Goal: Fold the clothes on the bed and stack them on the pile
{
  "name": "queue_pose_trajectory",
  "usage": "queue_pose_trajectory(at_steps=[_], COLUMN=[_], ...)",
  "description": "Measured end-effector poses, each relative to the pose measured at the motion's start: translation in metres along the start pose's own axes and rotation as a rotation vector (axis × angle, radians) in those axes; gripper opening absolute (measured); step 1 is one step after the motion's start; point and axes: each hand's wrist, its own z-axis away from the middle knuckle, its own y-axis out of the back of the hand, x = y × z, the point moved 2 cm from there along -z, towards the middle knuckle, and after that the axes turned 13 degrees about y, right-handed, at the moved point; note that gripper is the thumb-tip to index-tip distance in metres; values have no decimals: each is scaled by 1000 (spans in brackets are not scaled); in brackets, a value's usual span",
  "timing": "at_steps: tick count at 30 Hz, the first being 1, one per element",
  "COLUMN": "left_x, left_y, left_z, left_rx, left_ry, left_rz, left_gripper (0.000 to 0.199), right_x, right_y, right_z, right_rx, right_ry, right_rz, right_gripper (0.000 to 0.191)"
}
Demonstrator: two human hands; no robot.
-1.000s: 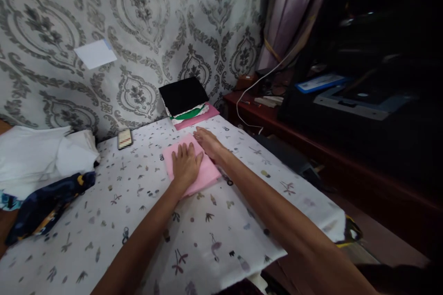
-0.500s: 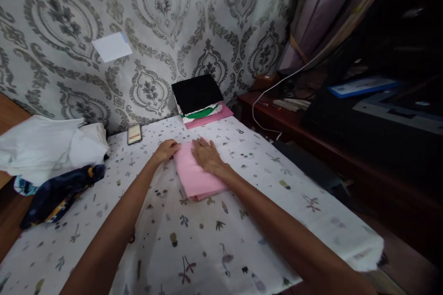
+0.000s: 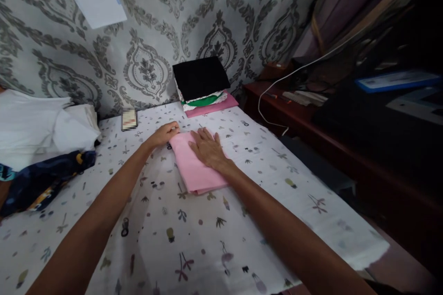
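A folded pink cloth (image 3: pixel 194 168) lies on the patterned white bedsheet (image 3: pixel 152 230), in the middle of the view. My right hand (image 3: pixel 209 147) rests flat on top of it, fingers spread. At the cloth's far left corner is my left hand (image 3: pixel 166 132), its fingers closed on the edge. Beyond both hands sits a stack of folded clothes, with a black folded garment (image 3: pixel 200 78) on top, green and white pieces under it and a darker pink cloth (image 3: pixel 212 107) at the bottom.
White clothes (image 3: pixel 31 120) and a dark blue printed garment (image 3: pixel 51 177) lie at the left. A phone-like object (image 3: pixel 129 119) is near the wall. A white cable (image 3: pixel 261 110) hangs by the dark red furniture (image 3: pixel 256 92) on the right. White paper (image 3: pixel 100 8) is on the wall.
The camera view has shifted slightly. My right hand still lies on the pink cloth, its fingers now more spread, and my left hand stays at the corner.
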Motion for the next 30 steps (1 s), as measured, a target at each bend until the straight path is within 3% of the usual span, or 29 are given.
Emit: queue_pose_trajectory(at_steps=[2, 4, 7, 11, 15, 18, 22, 26, 30], left_x=[-1, 0, 16, 60, 94, 104, 102, 96, 96], left_y=[3, 8, 11, -18, -54, -66, -70, -82, -91], left_z=[-1, 7, 44, 128, 189, 199, 200, 210, 214], left_rx=[44, 160, 324, 168, 137, 183, 202, 116, 17], left_ry=[34, 100, 111, -57, 50, 184, 247, 230, 127], left_rz=[-104, -200, -220, -198, -468, -539, -383, -270, -423], left_gripper=[21, 22, 21, 26, 25, 19, 10, 17, 16], right_x=[-1, -1, 1, 1, -11, -26, -35, -28, -24], right_y=[0, -1, -2, 0, 6, 5, -8, -20, -27], right_z=[0, -1, -2, 1, -3, -15, -35, -45, -47], right_rx=[-1, 4, 6, 21, 92, 82, -22, -25, -18], right_ry=[2, -1, 3, 16, 164, 335, 378, 359, 332], right_rz=[7, 3, -16, -21, 35, 4, -40, -11, -16], right_gripper=[58, 57, 57, 57, 50, 48, 45, 46, 48])
